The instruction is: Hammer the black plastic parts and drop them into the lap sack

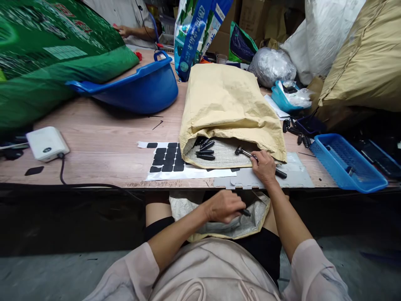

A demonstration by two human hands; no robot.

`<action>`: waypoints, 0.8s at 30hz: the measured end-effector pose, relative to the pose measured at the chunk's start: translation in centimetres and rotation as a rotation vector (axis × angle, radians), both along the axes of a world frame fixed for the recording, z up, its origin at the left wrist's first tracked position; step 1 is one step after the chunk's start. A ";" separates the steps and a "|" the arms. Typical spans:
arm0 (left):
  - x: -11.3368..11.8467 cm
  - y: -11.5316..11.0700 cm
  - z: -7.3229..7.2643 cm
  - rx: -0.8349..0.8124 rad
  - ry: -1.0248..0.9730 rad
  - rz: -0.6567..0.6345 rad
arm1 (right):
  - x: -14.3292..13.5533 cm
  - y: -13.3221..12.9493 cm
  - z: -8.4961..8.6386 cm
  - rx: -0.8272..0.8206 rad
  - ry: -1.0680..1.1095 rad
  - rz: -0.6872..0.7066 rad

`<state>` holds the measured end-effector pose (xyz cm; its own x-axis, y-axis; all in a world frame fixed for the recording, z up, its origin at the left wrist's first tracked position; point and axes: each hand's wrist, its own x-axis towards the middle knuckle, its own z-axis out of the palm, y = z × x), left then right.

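Single head-worn view, looking forward and down over the wearer's pale pink fabric top (213, 267); bare left hand (224, 207) and bare right hand (264, 167) close, light-brown wood-grain tabletop (109, 163) spreading ahead.

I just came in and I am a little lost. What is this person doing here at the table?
The person's left hand holds a dark slim piece over an open foil-lined bag on the lap. The right hand is on a small hammer-like tool; how firmly it grips is unclear. On the table, several black pieces lie in the mouth of a yellowish bag, with a sheet of black patches partly under it.
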<state>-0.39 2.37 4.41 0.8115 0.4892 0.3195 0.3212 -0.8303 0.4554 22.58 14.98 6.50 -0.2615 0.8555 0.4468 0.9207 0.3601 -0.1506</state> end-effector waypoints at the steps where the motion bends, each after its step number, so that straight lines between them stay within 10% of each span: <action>1: 0.4 -1.2 -1.0 -0.054 0.069 0.001 | 0.0 0.0 0.1 -0.008 -0.002 -0.007; 7: 1.1 -2.9 -3.2 -0.508 0.556 0.426 | -0.3 0.0 0.3 -0.032 -0.010 -0.021; 11: 2.5 -1.6 2.3 -0.619 0.469 0.177 | -0.2 0.0 0.1 -0.012 -0.013 -0.017; 14: 5.4 -0.4 8.3 -0.897 -0.042 -0.227 | -0.1 0.0 -0.1 0.005 -0.011 -0.018; 17: 8.1 1.1 12.8 -1.010 -0.428 -0.357 | 0.0 0.1 -0.2 0.001 -0.018 -0.025; 20: 8.0 2.6 13.7 -0.866 -0.490 -0.215 | 0.2 0.3 -0.3 -0.025 -0.024 -0.031; 24: 2.1 4.8 10.5 -0.503 -0.320 0.323 | 0.1 0.4 -0.5 -0.012 -0.005 -0.022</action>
